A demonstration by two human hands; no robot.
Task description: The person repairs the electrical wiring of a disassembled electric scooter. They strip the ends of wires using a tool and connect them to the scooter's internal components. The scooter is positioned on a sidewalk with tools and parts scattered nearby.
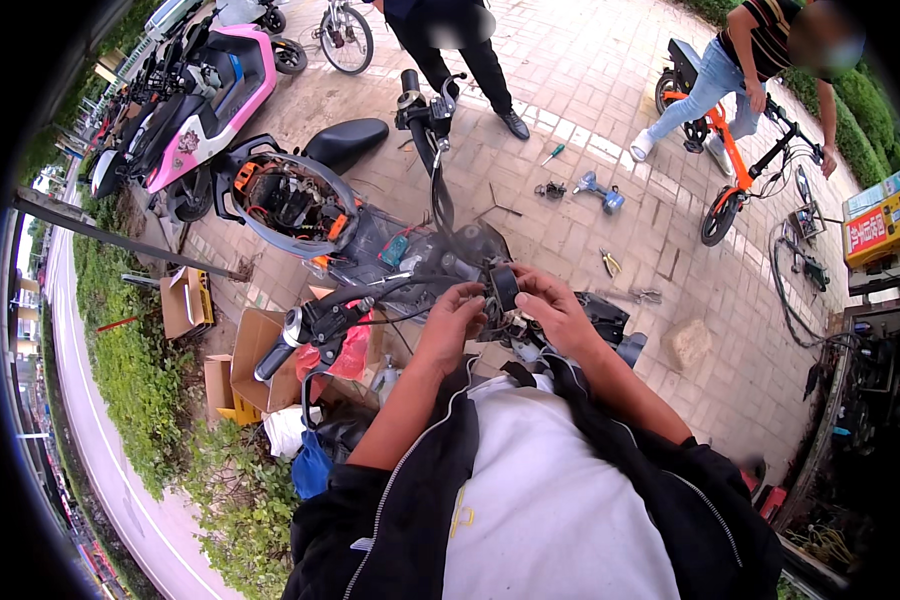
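Here's the black roll [505, 287], up over the scooter's [365, 245] front end, between 2 hands: the right hand [555, 308], nearer, has its grip closed on the right edge; the left hand [457, 312] curls just left, hold unclear. The roll's long axis points roughly toward the wearer's chest.

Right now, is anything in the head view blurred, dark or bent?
Head view: soft daylight, no hard shadows over the bare left hand, bare right hand and black round piece; head view: a blur patch covers the head of the person in striped shirt; head view, left: the pale road looks bowed by fisheye; head view, lower right: deep shadow hides detail.
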